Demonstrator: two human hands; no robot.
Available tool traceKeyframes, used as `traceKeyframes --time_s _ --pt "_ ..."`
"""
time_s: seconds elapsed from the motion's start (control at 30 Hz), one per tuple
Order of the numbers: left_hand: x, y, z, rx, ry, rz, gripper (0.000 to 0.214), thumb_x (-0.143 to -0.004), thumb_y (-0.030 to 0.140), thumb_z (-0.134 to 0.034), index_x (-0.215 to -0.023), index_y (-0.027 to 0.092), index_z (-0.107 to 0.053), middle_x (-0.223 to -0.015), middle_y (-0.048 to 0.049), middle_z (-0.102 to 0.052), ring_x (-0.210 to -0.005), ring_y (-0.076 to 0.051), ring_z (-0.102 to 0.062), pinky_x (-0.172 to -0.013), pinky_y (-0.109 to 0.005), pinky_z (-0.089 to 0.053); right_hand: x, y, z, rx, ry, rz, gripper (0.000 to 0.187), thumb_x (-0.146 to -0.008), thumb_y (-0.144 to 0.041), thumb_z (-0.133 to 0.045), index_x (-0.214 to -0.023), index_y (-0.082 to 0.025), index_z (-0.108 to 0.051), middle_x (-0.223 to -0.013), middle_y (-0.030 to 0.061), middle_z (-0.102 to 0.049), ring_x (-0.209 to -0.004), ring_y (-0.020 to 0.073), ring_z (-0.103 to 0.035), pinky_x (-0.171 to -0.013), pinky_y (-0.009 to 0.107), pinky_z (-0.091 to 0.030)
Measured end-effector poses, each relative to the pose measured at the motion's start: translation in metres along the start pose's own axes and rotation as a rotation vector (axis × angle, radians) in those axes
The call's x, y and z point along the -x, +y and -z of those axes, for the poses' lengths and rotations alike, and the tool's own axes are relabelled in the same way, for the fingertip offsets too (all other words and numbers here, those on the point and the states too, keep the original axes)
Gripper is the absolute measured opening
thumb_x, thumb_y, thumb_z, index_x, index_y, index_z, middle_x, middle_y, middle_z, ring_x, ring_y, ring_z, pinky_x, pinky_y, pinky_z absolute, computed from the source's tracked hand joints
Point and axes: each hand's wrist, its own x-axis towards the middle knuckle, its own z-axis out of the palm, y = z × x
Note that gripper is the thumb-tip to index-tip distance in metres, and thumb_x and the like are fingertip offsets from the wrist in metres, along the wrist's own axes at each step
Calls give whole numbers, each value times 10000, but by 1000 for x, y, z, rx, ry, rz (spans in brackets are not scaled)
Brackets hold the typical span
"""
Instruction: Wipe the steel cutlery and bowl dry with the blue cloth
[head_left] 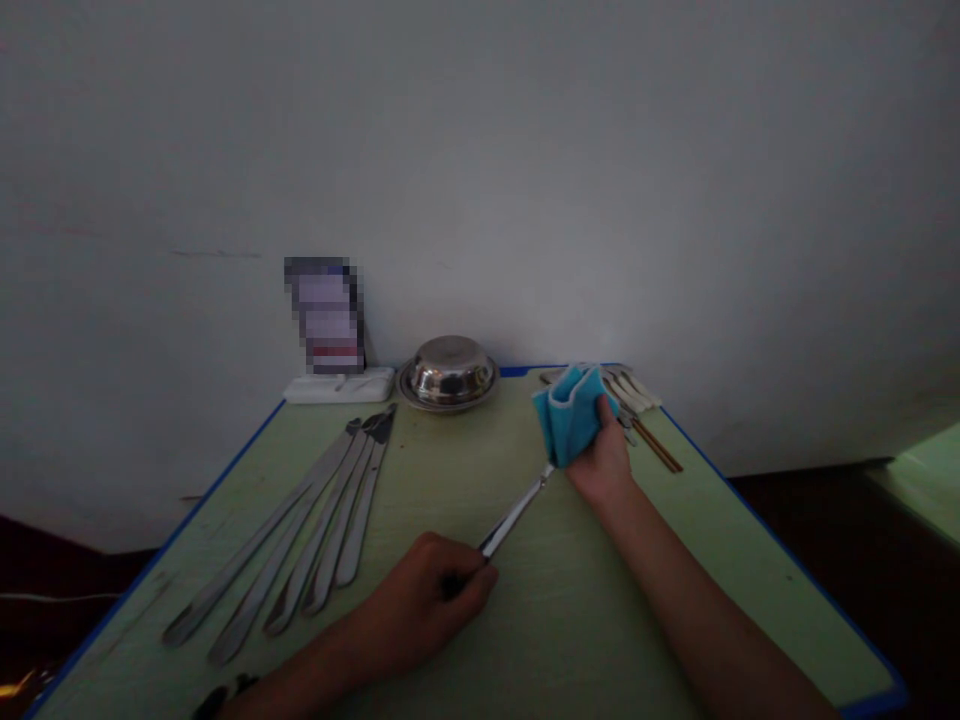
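Note:
My left hand (439, 595), near the table's front middle, is closed round the lower handle of a long metal kitchen utensil (517, 513). The utensil slants up and to the right, its far end hidden by a folded blue cloth (571, 415). That cloth is gripped in my right hand (606, 462), with the thumb on its right side, and wraps the utensil's far end. What kind of head the utensil has cannot be seen.
Several long-handled metal utensils (322, 525) lie fanned at left. An upturned steel bowl (450, 368) sits on a plate at the back, beside a blurred screen (328, 318) on a white base (337, 388). Cutlery (634, 390) and brown chopsticks (658, 447) lie at right on the green table (750, 600).

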Motion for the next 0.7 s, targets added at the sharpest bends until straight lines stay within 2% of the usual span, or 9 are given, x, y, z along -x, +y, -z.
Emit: traceKeyframes --time_s 0.07,0.13,0.2,0.33,0.53,0.7 --pt "0 0 0 -3 -5 2 368 -863 287 -367 -525 175 -275 -519 66 -233 -477 -66 -282 -472 -209 -227 -3 -6 4 -52 -44 53 370 -865 -420 -330 -721 -205 -595 -559 -21 -618 -516 125 -573 -540 261 -487" --pt "0 1 0 -1 -17 8 371 -867 292 -361 -525 175 -279 -519 66 -229 -476 -67 -278 -466 -209 -223 -5 -9 9 -99 -124 54 400 -858 -424 -313 -608 -197 -527 -447 -38 -494 -401 96 -459 -414 204 -397" --pt "-1 0 0 -3 -40 11 378 -870 299 -356 -522 175 -277 -515 66 -218 -472 -67 -268 -465 -211 -219 -7 -7 13 -129 -192 35 396 -844 -431 -324 -568 -191 -476 -421 -51 -409 -362 80 -375 -362 180 -314" --pt "0 0 0 -11 -66 23 393 -874 321 -356 -519 174 -278 -508 67 -211 -465 -67 -251 -466 -218 -211 -7 1 16 -142 -199 50 373 -820 -440 -344 -576 -190 -474 -433 -54 -372 -363 79 -328 -349 174 -260" --pt "-1 -2 -2 43 -29 69 382 -896 359 -316 -561 176 -331 -539 63 -251 -489 -74 -284 -476 -218 -227 -4 9 14 -181 -126 22 387 -822 -384 -272 -545 -187 -457 -404 -47 -360 -339 75 -311 -335 167 -223" --pt "-2 2 -2 52 -20 86 388 -895 381 -318 -571 173 -368 -535 65 -280 -489 -76 -307 -490 -212 -253 1 18 10 -173 -141 10 322 -765 -404 -361 -538 -191 -443 -388 -53 -366 -316 68 -302 -319 159 -205"
